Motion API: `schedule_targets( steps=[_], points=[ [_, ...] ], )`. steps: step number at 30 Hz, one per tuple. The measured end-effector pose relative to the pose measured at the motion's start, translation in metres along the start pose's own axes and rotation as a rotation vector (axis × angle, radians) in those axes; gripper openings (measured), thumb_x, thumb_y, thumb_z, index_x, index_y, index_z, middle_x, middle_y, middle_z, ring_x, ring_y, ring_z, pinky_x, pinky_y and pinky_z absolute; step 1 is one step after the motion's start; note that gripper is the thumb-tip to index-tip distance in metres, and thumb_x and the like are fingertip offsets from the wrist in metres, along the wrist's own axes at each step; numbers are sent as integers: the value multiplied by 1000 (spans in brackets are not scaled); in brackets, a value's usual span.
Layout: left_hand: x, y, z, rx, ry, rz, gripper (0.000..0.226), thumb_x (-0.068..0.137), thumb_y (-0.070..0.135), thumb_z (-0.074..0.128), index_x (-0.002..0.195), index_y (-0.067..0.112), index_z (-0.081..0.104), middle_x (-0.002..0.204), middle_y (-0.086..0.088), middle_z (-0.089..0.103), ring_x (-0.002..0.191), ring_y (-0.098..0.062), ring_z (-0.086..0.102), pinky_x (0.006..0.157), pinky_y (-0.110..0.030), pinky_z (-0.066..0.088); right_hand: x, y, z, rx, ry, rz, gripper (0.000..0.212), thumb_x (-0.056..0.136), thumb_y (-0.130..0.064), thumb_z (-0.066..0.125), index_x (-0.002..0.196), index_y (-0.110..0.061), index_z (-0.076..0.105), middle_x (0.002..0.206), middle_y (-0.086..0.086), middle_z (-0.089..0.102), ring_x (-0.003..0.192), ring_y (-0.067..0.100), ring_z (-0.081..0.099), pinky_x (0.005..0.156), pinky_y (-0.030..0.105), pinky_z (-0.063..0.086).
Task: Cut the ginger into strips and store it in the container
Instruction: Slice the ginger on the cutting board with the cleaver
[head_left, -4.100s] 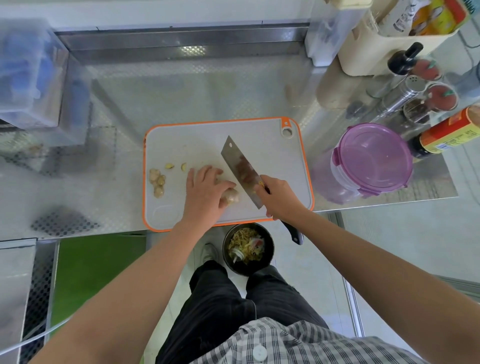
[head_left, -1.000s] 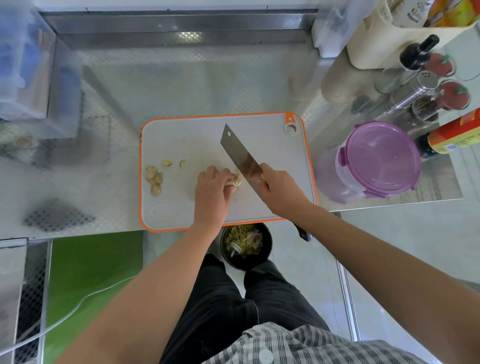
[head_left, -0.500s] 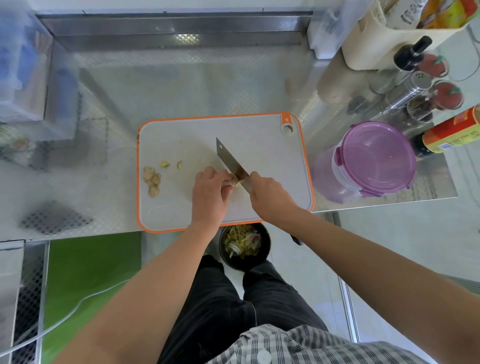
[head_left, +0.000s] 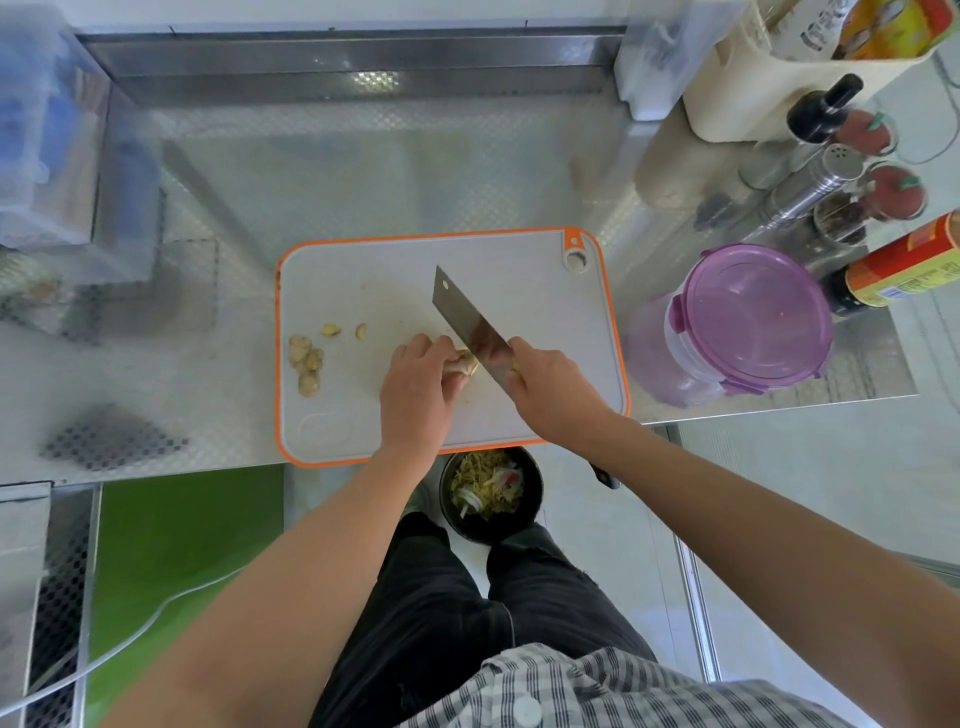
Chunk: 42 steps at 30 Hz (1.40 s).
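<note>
The left hand (head_left: 418, 387) curls over the ginger (head_left: 464, 362), pinning it to the cutting board (head_left: 519, 270) near its middle. The right hand (head_left: 545, 389) clamps the cleaver (head_left: 470, 327) where handle meets blade; the blade stands just beside the left hand.

Hazard: the piece is small and knobbly. It may roll under pressure and bring the edge onto that hand.

Hazard: slices (head_left: 306, 361) lie loose near the board's left edge and may be swept off.

The lidded container (head_left: 753, 322) stands on the tabletop (head_left: 363, 171), right of the board. Open it before storage.
</note>
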<state>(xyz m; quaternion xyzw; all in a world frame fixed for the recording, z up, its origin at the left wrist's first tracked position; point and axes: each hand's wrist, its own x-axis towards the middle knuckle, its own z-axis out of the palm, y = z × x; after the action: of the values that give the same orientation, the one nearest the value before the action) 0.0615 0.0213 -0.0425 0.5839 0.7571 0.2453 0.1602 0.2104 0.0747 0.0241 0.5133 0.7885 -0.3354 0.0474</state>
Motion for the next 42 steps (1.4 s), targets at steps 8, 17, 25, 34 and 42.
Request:
schedule_targets(
  steps=[8,17,25,34,42],
  points=[
    [0,1,1,-8,5,-15,21,75,8,76,88,8,59,84,-6,54,80,-28,51,58,-32,38,0,-5,1,-14,-33,59,10,95,-8,38,90,-12,30,65,2,34,69,29,40,60,33,32],
    [1,2,-1,-1,-22,-39,15,81,12,72,87,11,59,86,-2,53,83,-22,48,61,-28,34,13,-5,28,-12,-14,74,12,98,-14,39,107,-5,42,95,15,55,85,36,55,68,41,44],
    [0,0,1,-15,-3,-35,20,75,10,77,90,10,63,87,-3,57,82,-24,52,63,-26,33,7,-5,-3,37,11,17,12,98,-20,42,91,-14,34,78,13,51,66,30,45,58,34,36],
    [1,0,1,-35,3,-38,19,76,11,76,88,10,62,85,-4,56,82,-26,52,61,-30,38,-4,-12,-2,-44,-30,53,9,96,-8,37,105,-10,40,78,7,43,72,30,41,62,34,33],
    [1,-1,2,-46,10,-37,18,76,11,76,87,10,62,84,-3,56,81,-24,52,61,-28,36,4,-10,7,-70,-41,75,13,95,-5,38,94,-15,30,68,0,36,69,26,42,59,32,32]
  ],
)
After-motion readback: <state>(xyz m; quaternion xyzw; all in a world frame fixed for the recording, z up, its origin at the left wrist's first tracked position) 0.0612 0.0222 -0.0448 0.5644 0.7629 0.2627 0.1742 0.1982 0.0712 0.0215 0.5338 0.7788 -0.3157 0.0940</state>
